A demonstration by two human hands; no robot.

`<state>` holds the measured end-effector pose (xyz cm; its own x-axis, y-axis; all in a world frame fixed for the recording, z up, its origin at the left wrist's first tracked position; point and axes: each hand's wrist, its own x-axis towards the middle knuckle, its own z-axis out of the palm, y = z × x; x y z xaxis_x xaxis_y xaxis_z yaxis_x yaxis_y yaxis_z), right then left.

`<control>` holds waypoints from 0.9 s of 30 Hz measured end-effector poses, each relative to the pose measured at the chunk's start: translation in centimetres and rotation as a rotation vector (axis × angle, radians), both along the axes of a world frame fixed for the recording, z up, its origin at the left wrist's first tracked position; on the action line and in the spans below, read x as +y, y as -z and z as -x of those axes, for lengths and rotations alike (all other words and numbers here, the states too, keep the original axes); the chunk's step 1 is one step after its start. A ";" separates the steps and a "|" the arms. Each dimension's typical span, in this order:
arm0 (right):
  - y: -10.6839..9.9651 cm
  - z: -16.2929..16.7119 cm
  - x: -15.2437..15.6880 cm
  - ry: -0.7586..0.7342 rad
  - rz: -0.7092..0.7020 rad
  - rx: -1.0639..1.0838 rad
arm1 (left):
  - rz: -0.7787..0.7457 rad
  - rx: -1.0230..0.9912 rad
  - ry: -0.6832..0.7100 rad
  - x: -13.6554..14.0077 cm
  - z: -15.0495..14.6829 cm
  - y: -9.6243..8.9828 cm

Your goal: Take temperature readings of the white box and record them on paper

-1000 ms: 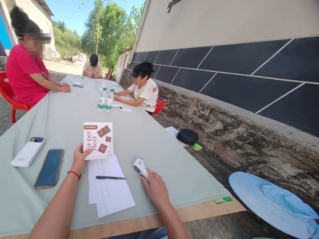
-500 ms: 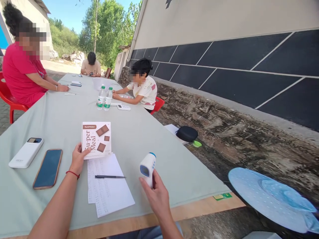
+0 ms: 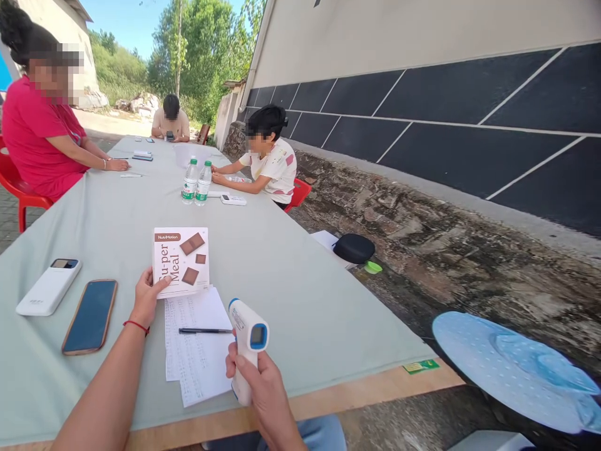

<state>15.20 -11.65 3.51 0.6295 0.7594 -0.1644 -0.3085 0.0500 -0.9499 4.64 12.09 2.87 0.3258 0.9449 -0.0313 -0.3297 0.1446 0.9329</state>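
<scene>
My left hand (image 3: 149, 293) grips the lower left corner of a white and brown box (image 3: 181, 262) printed "Su-per Meal", its front turned toward me. The box stands upright over the far end of some written paper sheets (image 3: 201, 369). My right hand (image 3: 263, 382) is wrapped round the handle of a white and blue infrared thermometer (image 3: 244, 332). Its small screen faces me and its nose points forward and left, toward the box but apart from it. A dark pen (image 3: 205, 331) lies across the sheets, its right end close to the thermometer.
On the left lie a phone (image 3: 90, 316) and a white power bank (image 3: 49, 288). Two water bottles (image 3: 196, 183) stand farther up the cloth-covered table (image 3: 291, 269). Several people sit around it. A blue sun hat (image 3: 493, 369) is beyond the right edge, near a black case (image 3: 354, 248).
My right hand has moved left and turned the thermometer, so its nose points toward the box and its side shows. My left hand and the box have barely moved.
</scene>
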 end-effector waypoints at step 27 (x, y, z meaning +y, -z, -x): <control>-2.4 1.8 2.0 -0.187 -0.089 0.229 | -0.016 -0.031 0.003 -0.4 -0.4 -0.3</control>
